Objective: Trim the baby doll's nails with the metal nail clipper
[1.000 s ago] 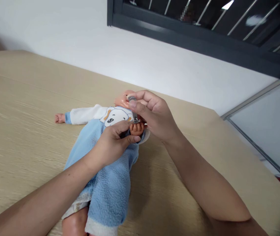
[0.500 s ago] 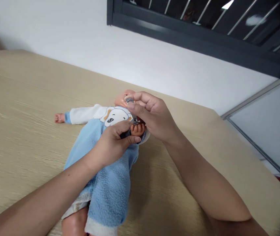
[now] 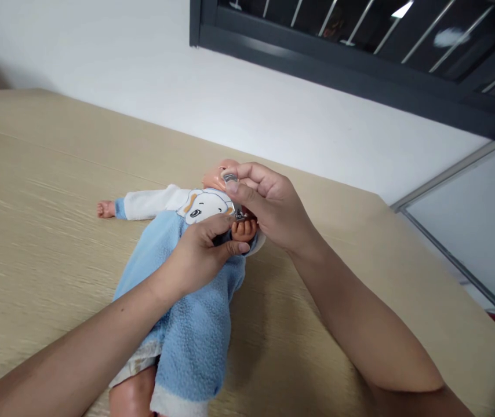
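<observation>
A baby doll [image 3: 190, 324] in a blue and white fleece suit lies on its back on the table, one arm stretched out to the left. My left hand [image 3: 199, 252] grips the doll's other hand [image 3: 244, 230] between thumb and fingers. Above it, my right hand [image 3: 273, 202] pinches a silver nail clipper [image 3: 237, 209] between thumb and forefinger. The clipper's lower end is at the doll's fingertips; whether it touches them I cannot tell. Part of the doll's head [image 3: 215, 176] is hidden behind my right hand.
The wooden table [image 3: 47, 243] reaches to a white wall [image 3: 121, 69] at the back. A dark-framed window [image 3: 317, 63] with bars is set in that wall. On the right stands a pale panel with a metal edge [image 3: 456, 263].
</observation>
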Available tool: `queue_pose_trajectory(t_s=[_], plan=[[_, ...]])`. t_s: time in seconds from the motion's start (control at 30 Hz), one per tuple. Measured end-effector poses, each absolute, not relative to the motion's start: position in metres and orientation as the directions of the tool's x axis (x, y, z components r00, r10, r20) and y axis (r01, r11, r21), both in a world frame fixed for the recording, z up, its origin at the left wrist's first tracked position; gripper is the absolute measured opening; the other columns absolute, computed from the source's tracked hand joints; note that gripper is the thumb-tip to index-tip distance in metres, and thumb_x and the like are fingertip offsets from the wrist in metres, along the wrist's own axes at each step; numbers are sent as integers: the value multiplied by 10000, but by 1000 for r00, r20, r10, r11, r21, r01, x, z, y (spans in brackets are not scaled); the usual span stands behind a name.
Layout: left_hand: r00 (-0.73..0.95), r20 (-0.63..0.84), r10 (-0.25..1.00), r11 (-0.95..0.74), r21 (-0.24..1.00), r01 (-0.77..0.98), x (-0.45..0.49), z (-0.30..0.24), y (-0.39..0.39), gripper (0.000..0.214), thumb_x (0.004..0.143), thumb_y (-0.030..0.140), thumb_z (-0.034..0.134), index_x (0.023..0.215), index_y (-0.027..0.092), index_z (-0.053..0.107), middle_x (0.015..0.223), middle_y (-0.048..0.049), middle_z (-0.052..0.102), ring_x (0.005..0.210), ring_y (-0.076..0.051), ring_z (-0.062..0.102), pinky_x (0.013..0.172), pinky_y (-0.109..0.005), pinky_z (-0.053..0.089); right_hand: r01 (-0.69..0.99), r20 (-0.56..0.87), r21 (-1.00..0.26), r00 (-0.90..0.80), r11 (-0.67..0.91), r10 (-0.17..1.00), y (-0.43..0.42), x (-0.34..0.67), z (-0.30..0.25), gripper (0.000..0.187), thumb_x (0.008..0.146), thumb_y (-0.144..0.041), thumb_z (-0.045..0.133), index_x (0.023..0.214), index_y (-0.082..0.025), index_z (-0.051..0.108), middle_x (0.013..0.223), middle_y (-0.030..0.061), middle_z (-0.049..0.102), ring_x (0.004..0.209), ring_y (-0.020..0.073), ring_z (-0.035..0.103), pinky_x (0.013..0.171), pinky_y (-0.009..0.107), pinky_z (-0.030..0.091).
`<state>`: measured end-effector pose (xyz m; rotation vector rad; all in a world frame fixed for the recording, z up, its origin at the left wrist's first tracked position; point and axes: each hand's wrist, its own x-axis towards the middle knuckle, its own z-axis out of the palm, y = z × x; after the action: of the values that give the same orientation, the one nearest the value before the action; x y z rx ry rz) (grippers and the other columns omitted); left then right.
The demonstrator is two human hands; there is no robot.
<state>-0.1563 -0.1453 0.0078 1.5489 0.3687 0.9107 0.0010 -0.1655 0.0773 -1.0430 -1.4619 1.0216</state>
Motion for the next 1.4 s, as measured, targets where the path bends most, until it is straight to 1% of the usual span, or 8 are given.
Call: queue_pose_trajectory(t_s=[0.23, 0.3, 0.4, 0.47, 0.7, 0.87, 1.13, 1.4], plan=[[631, 324, 705, -204, 945, -256, -158, 7, -146, 102, 865, 207, 786, 829, 171, 698, 844, -13, 670, 865, -182, 602, 869, -328, 467, 107, 263, -957, -80, 271, 961, -165, -1, 76, 382, 895, -528, 811, 1089, -229, 672, 917, 7, 702, 834, 147, 657, 757, 277, 553], [623, 320, 714, -210, 946, -246, -158, 5, -146, 91, 862, 214, 801, 927, 171, 754, 930, -32, 733, 943, -204, 645, 927, -347, 478, 73, 288, -954, -47, 291, 956, -165, -2, 75, 376, 898, -503, 816, 1113, -227, 678, 886, -1, 695, 811, 137, 648, 752, 269, 546], [615, 318, 721, -212, 947, -240, -158, 2, -145, 340, 863, 227, 817, 1198, 182, 782, 1156, -67, 789, 1127, -245, 680, 1038, -382, 476, 48, 314, -948, 19, 313, 949, -165, -4, 75, 383, 902, -489, 817, 1143, -219, 690, 817, -20, 676, 722, 111, 608, 718, 255, 532], [611, 314, 727, -212, 949, -235, -158, 2, -145, 405, 865, 233, 817, 1264, 180, 771, 1203, -75, 789, 1162, -252, 683, 1062, -391, 476, 57, 317, -947, 44, 315, 947, -164, -4, 74, 394, 895, -492, 823, 1146, -215, 697, 782, -30, 661, 678, 100, 580, 704, 252, 527], [600, 292, 745, -204, 956, -212, -158, 7, -147, 217, 846, 239, 821, 1050, 171, 799, 1019, -48, 779, 1011, -226, 684, 977, -371, 498, 92, 297, -952, 69, 291, 952, -165, -7, 75, 466, 828, -520, 876, 1127, -216, 689, 772, -21, 652, 813, 155, 675, 829, 312, 580], [602, 317, 733, -228, 948, -222, -157, 7, -146, 127, 849, 230, 825, 952, 169, 784, 956, -39, 742, 965, -209, 656, 939, -356, 484, 134, 273, -955, 61, 263, 960, -168, -10, 77, 498, 823, -561, 863, 1130, -216, 676, 741, -40, 636, 766, 142, 678, 881, 328, 591], [611, 314, 726, -231, 949, -214, -157, 9, -146, 98, 852, 235, 813, 892, 164, 758, 902, -33, 704, 908, -202, 621, 886, -362, 469, 140, 249, -961, 51, 240, 967, -170, -13, 78, 525, 814, -552, 872, 1142, -205, 654, 717, -41, 622, 696, 133, 662, 661, 251, 554], [615, 303, 728, -229, 953, -199, -158, 8, -145, 110, 854, 254, 809, 869, 168, 742, 866, -27, 682, 882, -200, 605, 852, -361, 460, 169, 271, -950, 39, 261, 962, -171, -11, 77, 480, 846, -546, 848, 1103, -214, 615, 694, -53, 625, 600, 102, 604, 575, 227, 504]])
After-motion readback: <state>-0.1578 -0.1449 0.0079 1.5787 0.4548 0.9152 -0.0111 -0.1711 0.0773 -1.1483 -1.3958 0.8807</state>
